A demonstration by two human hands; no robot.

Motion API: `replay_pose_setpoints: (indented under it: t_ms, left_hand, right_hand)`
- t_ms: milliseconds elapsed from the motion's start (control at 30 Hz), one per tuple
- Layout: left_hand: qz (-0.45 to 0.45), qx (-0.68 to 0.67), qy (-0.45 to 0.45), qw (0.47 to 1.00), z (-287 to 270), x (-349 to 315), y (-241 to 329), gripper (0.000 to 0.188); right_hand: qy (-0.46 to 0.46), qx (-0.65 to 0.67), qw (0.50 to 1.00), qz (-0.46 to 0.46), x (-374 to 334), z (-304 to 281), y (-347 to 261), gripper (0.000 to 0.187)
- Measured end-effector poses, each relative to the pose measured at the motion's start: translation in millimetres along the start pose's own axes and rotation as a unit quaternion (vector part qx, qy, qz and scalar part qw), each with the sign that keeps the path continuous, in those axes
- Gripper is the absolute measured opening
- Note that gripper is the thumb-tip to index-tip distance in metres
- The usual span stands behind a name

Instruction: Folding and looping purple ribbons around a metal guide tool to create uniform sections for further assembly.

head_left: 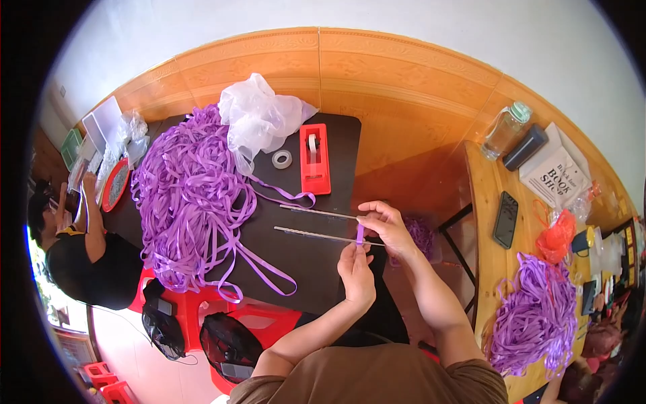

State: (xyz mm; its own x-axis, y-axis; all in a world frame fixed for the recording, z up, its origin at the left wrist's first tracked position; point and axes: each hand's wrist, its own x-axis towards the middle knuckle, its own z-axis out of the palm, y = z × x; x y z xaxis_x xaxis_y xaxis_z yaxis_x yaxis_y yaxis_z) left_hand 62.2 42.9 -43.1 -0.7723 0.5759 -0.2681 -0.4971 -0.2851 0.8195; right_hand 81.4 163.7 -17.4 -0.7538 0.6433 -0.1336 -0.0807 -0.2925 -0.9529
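Note:
Two thin metal rods, a far rod and a near rod, stick out side by side past the right edge of the dark table. A short purple ribbon spans both rods near their right ends. My left hand pinches the ribbon's lower end at the near rod. Over the far rod, my right hand has curled fingers, with thumb and index closed at the ribbon's upper end. Left of the rods lies a big tangled heap of purple ribbon, loose loops reaching toward them.
A red tape dispenser, a tape roll and a white plastic bag sit at the back. On the right wooden table are a phone, a bottle and more ribbon. A co-worker sits left, beside a red tray.

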Motion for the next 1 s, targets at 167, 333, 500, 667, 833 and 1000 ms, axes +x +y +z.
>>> replay_pose_setpoints:
  t_ms: [167,333,500,667,833,1000]
  left_hand:
    - [0.025,0.031,0.007,0.999,4,1,-1,0.017]
    - [0.012,0.029,0.011,0.999,3,3,0,0.017]
    - [-0.05,-0.015,0.025,0.998,2,2,12,0.014]
    - [-0.164,-0.074,-0.077,0.981,-6,-1,49,0.014]
    - [-0.226,-0.095,-0.117,0.962,-13,4,62,0.019]
    - [-0.266,-0.074,-0.151,0.949,-17,9,64,0.028]
  right_hand:
    - [-0.013,0.011,1.0,0.003,-1,-6,2,0.029]
    - [0.006,0.005,1.0,0.008,-4,-3,-4,0.027]
    - [0.05,-0.075,0.99,-0.11,5,-4,-5,0.027]
    - [0.046,-0.207,0.959,-0.186,28,7,-33,0.019]
    - [0.017,-0.187,0.963,-0.191,66,51,-39,0.013]
    - [0.05,-0.114,0.99,-0.069,101,71,-30,0.016]
